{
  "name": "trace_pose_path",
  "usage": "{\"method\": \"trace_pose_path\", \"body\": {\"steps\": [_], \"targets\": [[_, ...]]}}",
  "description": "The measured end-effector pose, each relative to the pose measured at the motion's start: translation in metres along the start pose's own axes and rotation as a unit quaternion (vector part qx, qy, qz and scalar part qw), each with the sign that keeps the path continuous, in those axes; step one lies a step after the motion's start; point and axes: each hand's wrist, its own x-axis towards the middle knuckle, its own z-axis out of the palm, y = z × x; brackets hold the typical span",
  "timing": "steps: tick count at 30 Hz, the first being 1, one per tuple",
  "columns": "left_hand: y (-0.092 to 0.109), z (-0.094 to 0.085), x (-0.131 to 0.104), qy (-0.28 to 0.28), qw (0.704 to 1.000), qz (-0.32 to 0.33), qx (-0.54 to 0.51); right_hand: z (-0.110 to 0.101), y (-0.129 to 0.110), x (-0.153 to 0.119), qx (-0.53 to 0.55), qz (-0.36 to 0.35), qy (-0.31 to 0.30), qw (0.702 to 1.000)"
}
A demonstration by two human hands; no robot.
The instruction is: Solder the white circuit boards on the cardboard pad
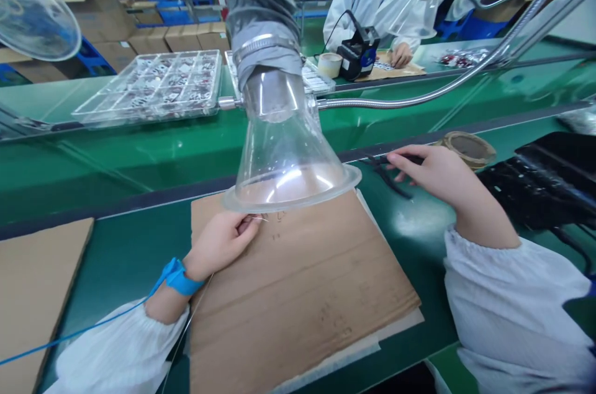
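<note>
My left hand [226, 242], wearing a blue wrist strap [182, 276], rests over a brown cardboard sheet [298, 295]. Its fingers are closed on a thin silvery wire [200, 301]; the tip pokes out past the fingertips and the rest trails toward me. Just above this hand hangs a clear funnel-shaped hood [288, 152], which covers part of the sheet's far end. To the right, my right hand [433, 174] is raised over the green bench with the fingers pinched on a thin black tool [388, 178]. Its exact kind is unclear.
A tape roll [469, 149] and a black bag-like bundle [535, 177] lie at the right. Another cardboard sheet [41, 295] is at the left. Beyond the bench are a clear compartment tray [158, 84] and a co-worker's hand [401, 55]. A metal flexible hose [395, 103] crosses behind.
</note>
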Motion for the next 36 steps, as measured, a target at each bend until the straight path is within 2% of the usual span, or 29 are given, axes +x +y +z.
{"method": "trace_pose_path", "body": {"steps": [3, 6, 12, 17, 22, 27, 30, 33, 36], "targets": [[0.003, -0.002, -0.001, 0.005, 1.000, -0.001, 0.011, 0.001, 0.000, -0.002, 0.082, 0.011, 0.013, 0.996], [0.005, -0.003, -0.002, 0.006, 1.000, -0.010, 0.023, 0.003, -0.001, -0.003, 0.096, -0.004, 0.035, 0.995], [-0.003, -0.002, -0.004, 0.006, 0.999, -0.014, 0.035, 0.007, -0.005, -0.007, 0.102, -0.034, 0.189, 0.976], [-0.004, -0.001, -0.004, 0.013, 0.999, -0.012, 0.041, 0.012, 0.000, -0.009, 0.075, -0.065, 0.316, 0.944], [-0.001, -0.002, -0.003, 0.014, 0.999, -0.013, 0.038, 0.020, 0.010, 0.001, 0.137, -0.048, 0.284, 0.948], [0.001, -0.002, -0.002, 0.012, 0.999, -0.010, 0.029, 0.024, 0.012, 0.005, 0.130, -0.024, 0.256, 0.958], [0.000, -0.002, -0.003, 0.011, 0.999, -0.011, 0.031, 0.027, 0.011, 0.005, 0.131, -0.035, 0.252, 0.958], [0.000, -0.002, -0.003, 0.010, 0.999, -0.010, 0.034, 0.029, 0.015, 0.009, 0.141, -0.059, 0.222, 0.963], [0.000, -0.003, -0.003, 0.010, 0.999, -0.005, 0.035, 0.028, 0.022, 0.014, 0.120, -0.053, 0.206, 0.970]]}}
